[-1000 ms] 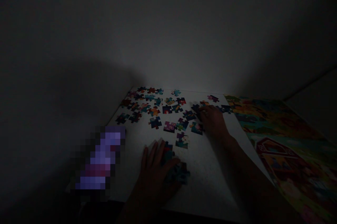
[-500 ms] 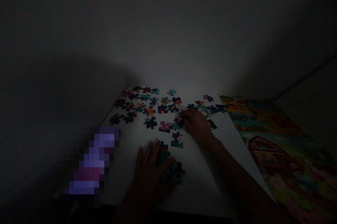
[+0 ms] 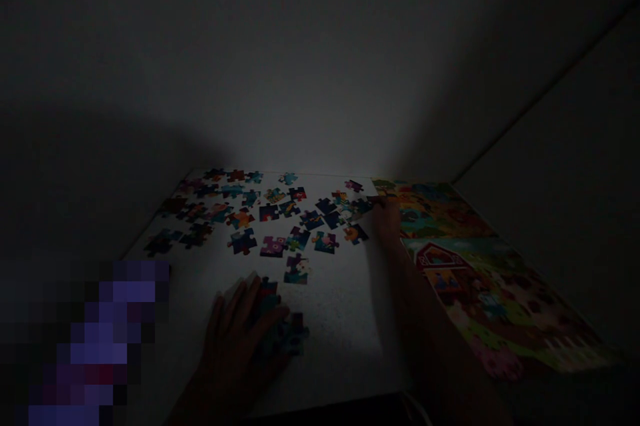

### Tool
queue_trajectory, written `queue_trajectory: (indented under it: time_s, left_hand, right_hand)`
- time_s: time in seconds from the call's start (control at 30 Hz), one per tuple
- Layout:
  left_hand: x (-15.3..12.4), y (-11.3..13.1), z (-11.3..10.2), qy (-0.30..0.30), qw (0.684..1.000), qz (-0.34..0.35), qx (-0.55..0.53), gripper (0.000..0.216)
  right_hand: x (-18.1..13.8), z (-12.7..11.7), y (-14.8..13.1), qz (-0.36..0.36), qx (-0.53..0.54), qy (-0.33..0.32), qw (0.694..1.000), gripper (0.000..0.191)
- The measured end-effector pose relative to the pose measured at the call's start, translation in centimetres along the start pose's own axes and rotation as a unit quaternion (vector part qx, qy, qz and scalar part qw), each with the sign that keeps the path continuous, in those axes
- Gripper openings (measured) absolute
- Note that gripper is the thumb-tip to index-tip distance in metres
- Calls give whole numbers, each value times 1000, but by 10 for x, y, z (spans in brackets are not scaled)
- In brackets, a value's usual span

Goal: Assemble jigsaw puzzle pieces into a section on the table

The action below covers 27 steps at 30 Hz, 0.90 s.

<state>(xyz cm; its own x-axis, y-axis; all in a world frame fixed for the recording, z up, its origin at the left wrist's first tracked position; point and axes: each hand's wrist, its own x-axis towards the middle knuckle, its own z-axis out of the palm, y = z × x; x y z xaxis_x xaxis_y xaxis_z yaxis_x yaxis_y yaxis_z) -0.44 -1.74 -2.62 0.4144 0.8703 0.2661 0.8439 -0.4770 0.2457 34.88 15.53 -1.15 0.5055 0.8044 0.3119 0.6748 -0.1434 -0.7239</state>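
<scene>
My left hand (image 3: 237, 326) lies flat near the front of the white table, its fingers stretched out. Its thumb and palm rest on a small joined group of dark blue jigsaw pieces (image 3: 293, 336), partly covered by the hand. Farther out on the right, my right hand (image 3: 387, 216) has its fingertips closed at the edge of a dark jigsaw piece (image 3: 361, 207). That piece lies among a loose cluster at the back right. Between the hands sit a purple piece (image 3: 273, 246) and a piece with a pale figure (image 3: 297, 269). The light is very dim.
Many loose pieces, such as an orange one (image 3: 241, 218), spread over the back left of the white table (image 3: 340, 326). Colourful farm pictures (image 3: 465, 299) cover the right side. A blurred-out purple shape (image 3: 100, 346) stands at the left. Walls (image 3: 300, 79) rise behind.
My right hand has moved right and outward, from the middle pieces to the cluster's right edge. My left hand stays on the joined pieces. The view has turned to the right.
</scene>
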Motion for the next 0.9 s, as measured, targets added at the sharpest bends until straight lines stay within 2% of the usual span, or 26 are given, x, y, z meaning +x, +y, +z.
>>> queue_trajectory:
  time_s: [0.13,0.37,0.57,0.67,0.8,0.9]
  left_hand:
    - [-1,-4,4,8,1000,3,4,43]
    - [-3,-7,8,14,1000,2,10,40]
    - [-3,-10,10,12,999,12,27,41]
    - [-3,-10,11,17,999,13,34,41]
    - [-3,-7,7,14,999,12,32,40]
    - [-3,-6,4,2,1000,7,28,40]
  right_hand:
    - [4,-9,5,22,-24,33,999,42]
    - [1,-6,1,-22,-86,-20,996,46]
    - [-2,-6,-9,-8,-106,-37,994,44]
    - [-7,1,-21,-47,-101,-60,992,39]
    - [-16,18,-34,-153,-99,-130,975,36]
    - [-19,25,-34,-167,-108,-157,967,34]
